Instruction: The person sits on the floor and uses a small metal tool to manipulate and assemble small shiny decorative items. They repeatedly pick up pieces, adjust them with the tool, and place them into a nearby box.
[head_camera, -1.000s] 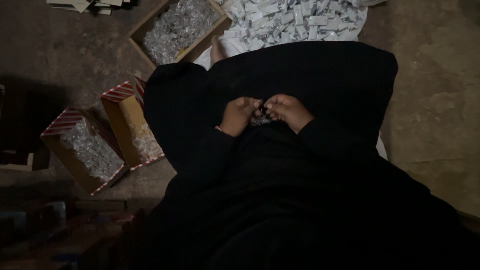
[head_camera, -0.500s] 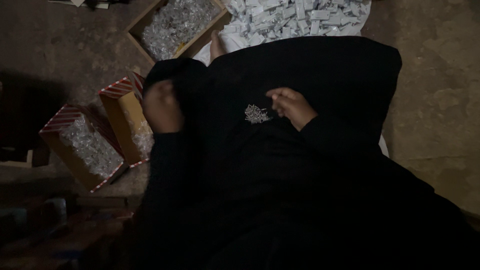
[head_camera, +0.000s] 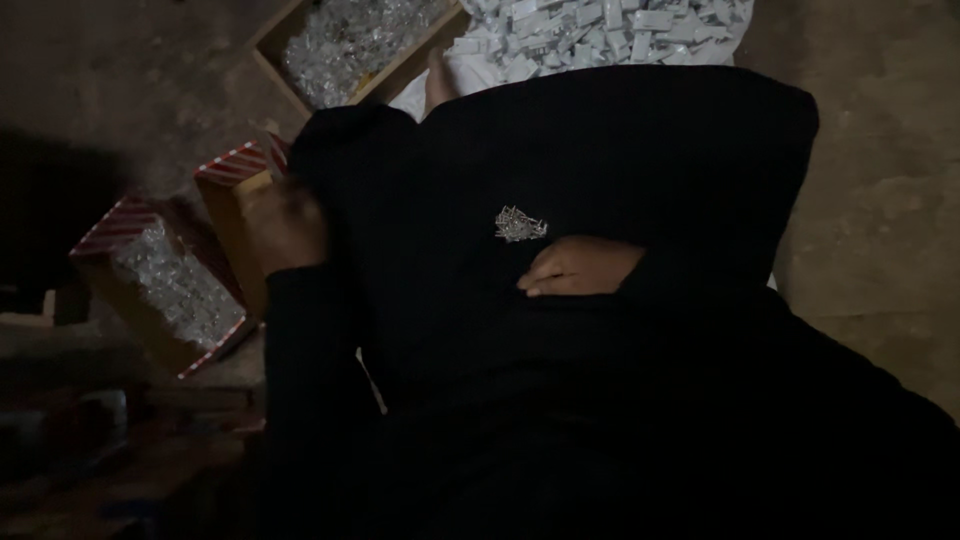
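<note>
A small heap of thin metal pins (head_camera: 520, 224) lies on the black cloth (head_camera: 640, 150) over my lap. My right hand (head_camera: 580, 268) rests on the cloth just below the pins, fingers pointing left, with nothing visible in it. My left hand (head_camera: 290, 225) is blurred at the left edge of the lap, over an open cardboard box with a red-and-white striped rim (head_camera: 232, 165). Whether the left hand holds anything is hidden by blur and dim light.
A second striped box (head_camera: 112, 222) of clear plastic pieces (head_camera: 175, 285) stands further left on the floor. Another cardboard box (head_camera: 405, 68) of clear pieces sits at the top, beside a heap of white plastic parts (head_camera: 600, 30). Bare concrete floor (head_camera: 880, 200) lies to the right.
Both hands were together over the pins a second ago. My left hand has swung left to the striped box, and my right hand has dropped slightly below the pins.
</note>
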